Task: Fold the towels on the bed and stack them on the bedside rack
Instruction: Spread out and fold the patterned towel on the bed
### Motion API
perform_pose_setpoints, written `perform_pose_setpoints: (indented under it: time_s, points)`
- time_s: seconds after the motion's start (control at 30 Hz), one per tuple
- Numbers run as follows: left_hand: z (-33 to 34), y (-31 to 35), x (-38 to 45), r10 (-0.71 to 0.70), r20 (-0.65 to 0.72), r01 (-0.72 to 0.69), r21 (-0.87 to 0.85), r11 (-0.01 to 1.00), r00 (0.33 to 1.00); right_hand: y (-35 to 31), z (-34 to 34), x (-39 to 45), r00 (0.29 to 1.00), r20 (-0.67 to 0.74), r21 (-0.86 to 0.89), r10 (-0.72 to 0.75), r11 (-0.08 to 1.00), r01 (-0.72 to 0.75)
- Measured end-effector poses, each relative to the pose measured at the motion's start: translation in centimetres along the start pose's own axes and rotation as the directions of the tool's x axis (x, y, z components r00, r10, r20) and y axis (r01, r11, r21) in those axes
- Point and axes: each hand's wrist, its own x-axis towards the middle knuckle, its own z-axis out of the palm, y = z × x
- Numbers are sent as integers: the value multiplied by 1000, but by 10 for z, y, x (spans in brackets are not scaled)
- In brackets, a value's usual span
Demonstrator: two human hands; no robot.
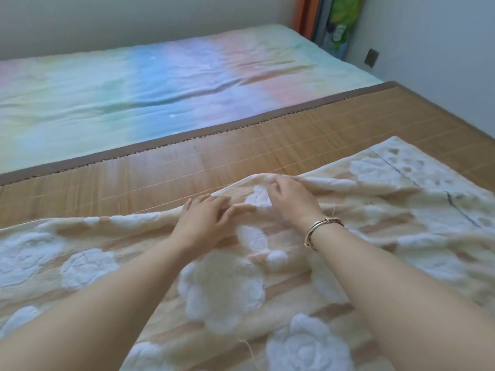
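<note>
**Operator:** Across the near half of the bed (pixel 187 162), from my nine o'clock to my three, lies the towel (pixel 222 287), cream with raised white flowers. It is spread over the bamboo mat (pixel 150 172) with its long axis running left to right, and its far edge is humped up in a ridge at twelve o'clock.

**Second:** Where are the hands?

**Operator:** Both are on that far edge. My left hand (pixel 205 218) rests flat at about eleven o'clock, its grip spread, fingers straight and lying on the cloth. My right hand (pixel 290 200), the one with the bracelet (pixel 322 228), sits at about one o'clock; its fingers are curled over the raised hem and seem to pinch it, though the fingertips are hidden in the fold.

**Second:** Which hand leads?

**Operator:** The right, I judge. It is already on the lifted part of the edge, and most of the towel lies toward six o'clock, between my forearms. So the fold would come straight back along the short axis, far edge onto near edge, while the left holds the cloth down or takes its own pinch.

**Second:** And the rack?

**Operator:** I cannot see it from here. Beyond the mat at twelve o'clock there is only the pastel sheet (pixel 134 84).
</note>
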Motion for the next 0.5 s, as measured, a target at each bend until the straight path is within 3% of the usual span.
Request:
perform_pose_setpoints:
  time_s: [0.1, 0.27, 0.4, 0.5]
  points:
    - [18, 39, 24, 42, 59, -41, -14, 999, 997, 50, -36, -1, 975, -220, -74, -16, 997, 0]
    - [52, 135, 66, 193, 74, -188, -69, 980, 978, 163, -105, 0, 943, -283, -284, 175, 924, -257]
    - [76, 208, 103, 258, 118, -255, -41, 966, 959, 232, -134, -2, 924, -131, -259, 360, 887, -383]
    - [92, 234, 128, 211, 201, -214, -9, 977, 956, 252, -136, -4, 930, -24, -240, 368, 901, -362]
